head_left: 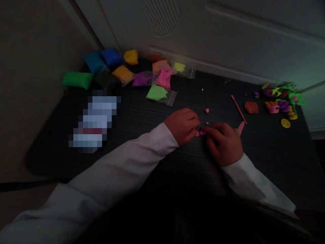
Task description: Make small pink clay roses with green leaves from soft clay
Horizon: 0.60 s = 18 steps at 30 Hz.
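**Left hand (182,126) and right hand (224,142) meet at two flat pink bits (202,132)**

Think of a big clock lying on the dark tabletop (264,156). The flat pink bits are in the middle, and 12 is straight ahead of the person. One bit is near the left fingertips and the other is under the tip of the right pointing finger.

The bits look like soft clay. I would guess they are very light, easy to squash and maybe a bit sticky. A hard pinch could leave dents, so the best hold is a gentle one on the thin edges, with just the fingertips.

The left arm comes in from 8 o'clock in a white sleeve (127,159). Its hand is palm down, with the fingers bent and close together. I cannot tell if they are pinching anything. The right arm comes in from between 4 and 5 o'clock. Its pointing finger reaches toward 10 o'clock and the other fingers curl in. I cannot tell if its thumb is squeezing too.

A tiny pink ball (207,123) and a bigger pink lump (207,110) sit near, toward 1 o'clock. A thin pink stick (238,109) and a reddish lump (251,107) are at 2 o'clock, with little colored shapes (273,107) farther out that way. A pink blade (241,128) is at 3 o'clock, just beside the right hand. Bags of colored clay (77,79) lie between 10 and 12 o'clock.
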Motion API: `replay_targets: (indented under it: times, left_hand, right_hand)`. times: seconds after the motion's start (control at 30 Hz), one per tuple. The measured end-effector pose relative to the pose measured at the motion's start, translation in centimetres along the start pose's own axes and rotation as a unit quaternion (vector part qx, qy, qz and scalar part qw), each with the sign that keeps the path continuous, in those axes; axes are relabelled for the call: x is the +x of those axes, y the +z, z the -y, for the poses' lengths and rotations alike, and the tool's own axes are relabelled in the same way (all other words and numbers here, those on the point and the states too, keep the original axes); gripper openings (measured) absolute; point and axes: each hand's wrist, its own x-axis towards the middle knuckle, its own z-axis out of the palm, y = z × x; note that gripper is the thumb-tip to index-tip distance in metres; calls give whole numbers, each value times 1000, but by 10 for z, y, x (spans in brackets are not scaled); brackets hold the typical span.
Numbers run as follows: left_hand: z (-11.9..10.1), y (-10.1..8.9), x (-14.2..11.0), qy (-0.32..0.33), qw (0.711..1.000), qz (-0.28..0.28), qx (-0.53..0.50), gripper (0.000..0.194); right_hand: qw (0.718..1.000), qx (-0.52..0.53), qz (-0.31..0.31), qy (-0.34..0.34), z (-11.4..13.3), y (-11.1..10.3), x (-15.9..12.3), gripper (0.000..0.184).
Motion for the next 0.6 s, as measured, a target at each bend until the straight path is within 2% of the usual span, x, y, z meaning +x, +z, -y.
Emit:
replay_targets:
  times: [0.6]
  left_hand:
    - [-1, -2, 2, -4, 1000, 11, 1, 19]
  right_hand:
    - [1000, 4, 3, -17, -1, -1, -1, 28]
